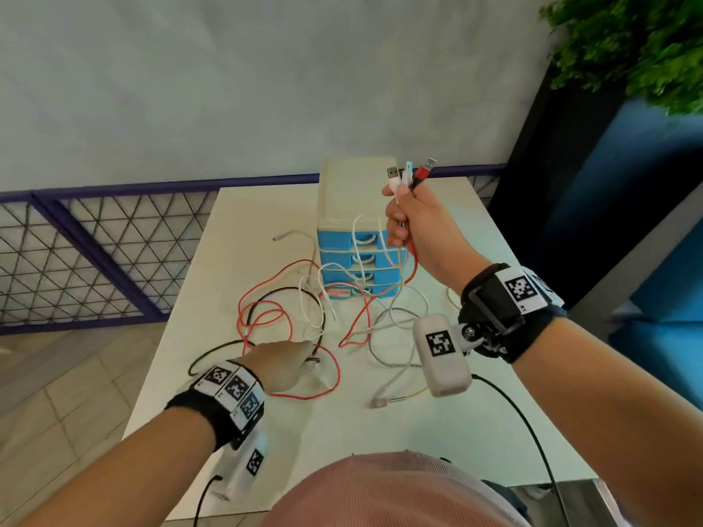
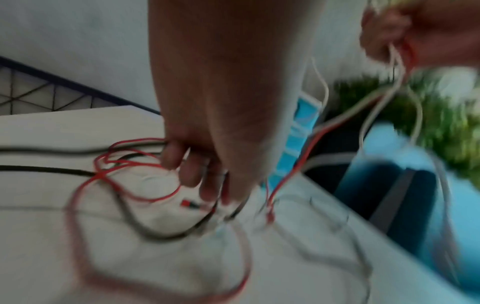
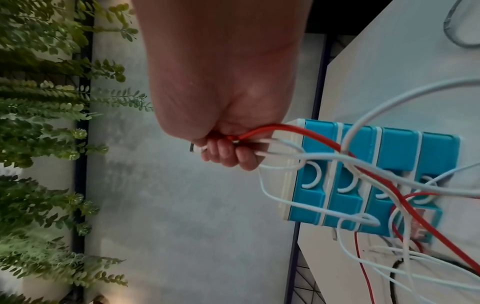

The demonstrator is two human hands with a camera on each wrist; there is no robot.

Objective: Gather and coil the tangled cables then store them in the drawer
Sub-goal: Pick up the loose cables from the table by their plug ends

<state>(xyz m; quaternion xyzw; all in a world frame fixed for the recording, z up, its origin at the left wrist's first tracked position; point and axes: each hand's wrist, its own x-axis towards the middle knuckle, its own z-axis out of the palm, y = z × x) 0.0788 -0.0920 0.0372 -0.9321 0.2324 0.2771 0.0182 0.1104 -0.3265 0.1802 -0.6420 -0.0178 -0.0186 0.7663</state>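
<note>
My right hand [image 1: 412, 218] grips the plug ends [image 1: 409, 173], raised before the drawers [image 1: 357, 260] at the table's [image 1: 437, 431] far edge. Left hand [image 1: 283, 365], fingers curled, reaches into the cables [image 1: 266, 317] mid-table; grasp unclear. Risk: lifting tightens knots, snags drawers.

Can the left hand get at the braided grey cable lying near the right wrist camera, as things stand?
Probably yes. The left hand is low over the red and black cable loops, and the braided grey cable lies on open table just to its right. Only loose cable strands cross between them.
</note>
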